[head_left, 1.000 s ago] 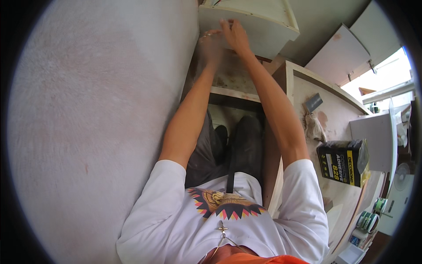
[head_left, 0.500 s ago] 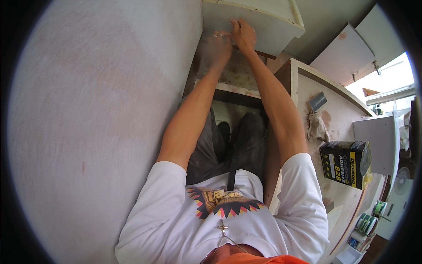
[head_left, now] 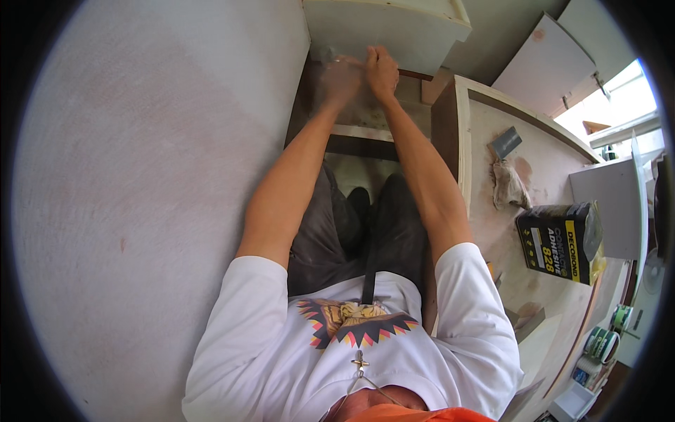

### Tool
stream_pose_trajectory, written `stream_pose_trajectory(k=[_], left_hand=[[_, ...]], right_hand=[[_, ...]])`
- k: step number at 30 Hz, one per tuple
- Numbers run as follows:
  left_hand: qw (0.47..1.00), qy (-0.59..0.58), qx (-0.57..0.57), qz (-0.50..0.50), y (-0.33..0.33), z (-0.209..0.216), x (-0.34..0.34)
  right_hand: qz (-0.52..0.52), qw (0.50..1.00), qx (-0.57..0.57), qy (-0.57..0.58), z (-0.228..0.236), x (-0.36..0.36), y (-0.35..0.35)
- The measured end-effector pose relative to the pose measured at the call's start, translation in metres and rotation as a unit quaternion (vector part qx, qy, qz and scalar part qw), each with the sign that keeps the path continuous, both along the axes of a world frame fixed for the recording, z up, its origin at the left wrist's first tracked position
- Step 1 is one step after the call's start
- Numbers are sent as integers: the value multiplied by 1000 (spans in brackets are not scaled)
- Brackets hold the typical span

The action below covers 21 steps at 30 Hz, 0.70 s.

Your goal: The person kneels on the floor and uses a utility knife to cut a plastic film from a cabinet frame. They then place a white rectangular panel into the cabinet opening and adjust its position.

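Note:
Both my arms stretch forward to the lower face of a pale grey cabinet box [head_left: 387, 32]. My left hand [head_left: 342, 81] is smeared by motion near the corner where the box meets the large whitish panel, so its fingers cannot be read. Just to its right, my right hand [head_left: 382, 73] is closed, with curled fingers near the box's lower edge. What it holds, if anything, is hidden. Below the hands a pale wooden rail [head_left: 362, 132] crosses the opening in front of my legs.
A tall whitish panel [head_left: 133, 176] fills the left side. On the wooden cabinet surface [head_left: 485, 112] at right lie a grey block [head_left: 505, 143], a crumpled cloth [head_left: 509, 186] and a black-and-yellow can [head_left: 555, 243]. Farther right are green-and-white tubs [head_left: 602, 344].
Both hands have come slightly lower and left in the picture, with the cabinet box shifting the same way. My left hand stays blurred; my right remains closed.

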<state>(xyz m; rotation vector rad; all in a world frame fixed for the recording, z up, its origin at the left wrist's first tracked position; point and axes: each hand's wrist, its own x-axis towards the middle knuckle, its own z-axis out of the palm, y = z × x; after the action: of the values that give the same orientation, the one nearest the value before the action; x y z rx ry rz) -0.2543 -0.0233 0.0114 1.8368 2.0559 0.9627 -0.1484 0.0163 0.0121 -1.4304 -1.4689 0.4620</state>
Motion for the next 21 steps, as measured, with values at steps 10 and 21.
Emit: stream_pose_trajectory(k=[10,21], left_hand=[[993,-114,7,31,7,-22,-8],[969,-130,208,-8,48,67,28]], right_hand=[[60,995,-69,-37,12,17,-12],[173,975,78,-117,12,27,3]])
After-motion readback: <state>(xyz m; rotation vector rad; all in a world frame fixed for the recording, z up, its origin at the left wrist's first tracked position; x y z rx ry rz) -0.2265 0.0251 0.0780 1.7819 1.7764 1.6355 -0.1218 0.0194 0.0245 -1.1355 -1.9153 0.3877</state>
